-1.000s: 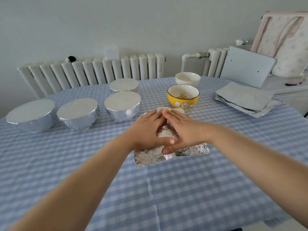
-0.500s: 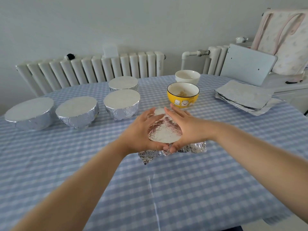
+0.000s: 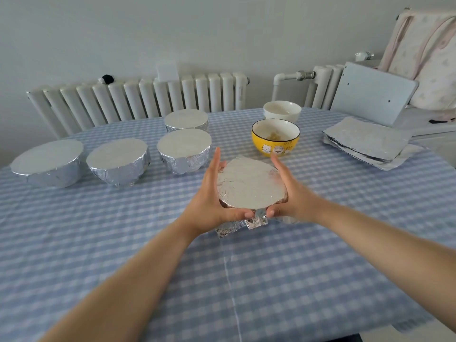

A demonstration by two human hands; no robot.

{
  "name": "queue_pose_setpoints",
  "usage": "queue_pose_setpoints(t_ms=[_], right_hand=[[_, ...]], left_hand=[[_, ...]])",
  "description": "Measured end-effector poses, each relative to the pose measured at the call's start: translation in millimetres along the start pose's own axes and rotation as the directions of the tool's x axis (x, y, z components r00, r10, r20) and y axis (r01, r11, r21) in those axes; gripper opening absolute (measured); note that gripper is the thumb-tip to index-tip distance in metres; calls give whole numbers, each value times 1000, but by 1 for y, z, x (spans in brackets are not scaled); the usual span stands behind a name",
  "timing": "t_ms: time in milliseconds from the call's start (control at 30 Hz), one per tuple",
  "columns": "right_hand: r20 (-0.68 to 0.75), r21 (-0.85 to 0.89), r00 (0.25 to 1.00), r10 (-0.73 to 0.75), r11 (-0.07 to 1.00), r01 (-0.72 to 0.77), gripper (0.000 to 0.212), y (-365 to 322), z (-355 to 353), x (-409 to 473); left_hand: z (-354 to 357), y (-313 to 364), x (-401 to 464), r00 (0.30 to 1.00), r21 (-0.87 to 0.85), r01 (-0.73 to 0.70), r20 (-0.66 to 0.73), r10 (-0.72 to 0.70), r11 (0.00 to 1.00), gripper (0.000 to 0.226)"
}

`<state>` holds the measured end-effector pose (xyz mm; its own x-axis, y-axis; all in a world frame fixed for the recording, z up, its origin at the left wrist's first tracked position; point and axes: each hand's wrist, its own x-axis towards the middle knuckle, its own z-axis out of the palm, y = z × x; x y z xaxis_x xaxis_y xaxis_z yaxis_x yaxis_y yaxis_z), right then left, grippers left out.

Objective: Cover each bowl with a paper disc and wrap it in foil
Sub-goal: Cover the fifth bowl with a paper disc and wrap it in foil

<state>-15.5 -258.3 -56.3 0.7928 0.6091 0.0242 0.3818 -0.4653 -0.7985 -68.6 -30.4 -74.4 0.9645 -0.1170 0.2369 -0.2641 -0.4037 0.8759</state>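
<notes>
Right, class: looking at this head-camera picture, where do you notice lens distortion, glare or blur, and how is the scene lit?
Head view: the wide-angle lens bows the radiator and table edge; soft, even daylight, only faint shadows. The foil on the bowl between the left hand and right hand shines pale, with small glints on its crumpled skirt; the right-hand edge is slightly blurred.

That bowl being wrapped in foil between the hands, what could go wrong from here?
The foil's near corners stick out loose under the bowl being wrapped, so the wrap may stay open there unless they get tucked. The left hand and right hand press from both sides; squeezing hard might tear the thin foil. The uncovered yellow bowl stands just behind and could get nudged.
</notes>
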Motion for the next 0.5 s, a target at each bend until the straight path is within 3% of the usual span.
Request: queue_pose_setpoints(t_ms=[167, 300, 500], right_hand=[[-12, 108, 1000, 10, 994, -8, 154, 3, 7, -2], [-44, 126, 999, 13, 992, -7, 152, 2, 12, -4], [-153, 128, 988, 13, 992, 6, 154, -8, 26, -9]], left_hand=[[4, -5, -3, 1000, -109, -14, 17, 16, 994, 149], [7, -14, -9, 997, -192, 66, 60, -55, 979, 148], [-6, -20, -12, 985, -190, 113, 149, -85, 975, 145]])
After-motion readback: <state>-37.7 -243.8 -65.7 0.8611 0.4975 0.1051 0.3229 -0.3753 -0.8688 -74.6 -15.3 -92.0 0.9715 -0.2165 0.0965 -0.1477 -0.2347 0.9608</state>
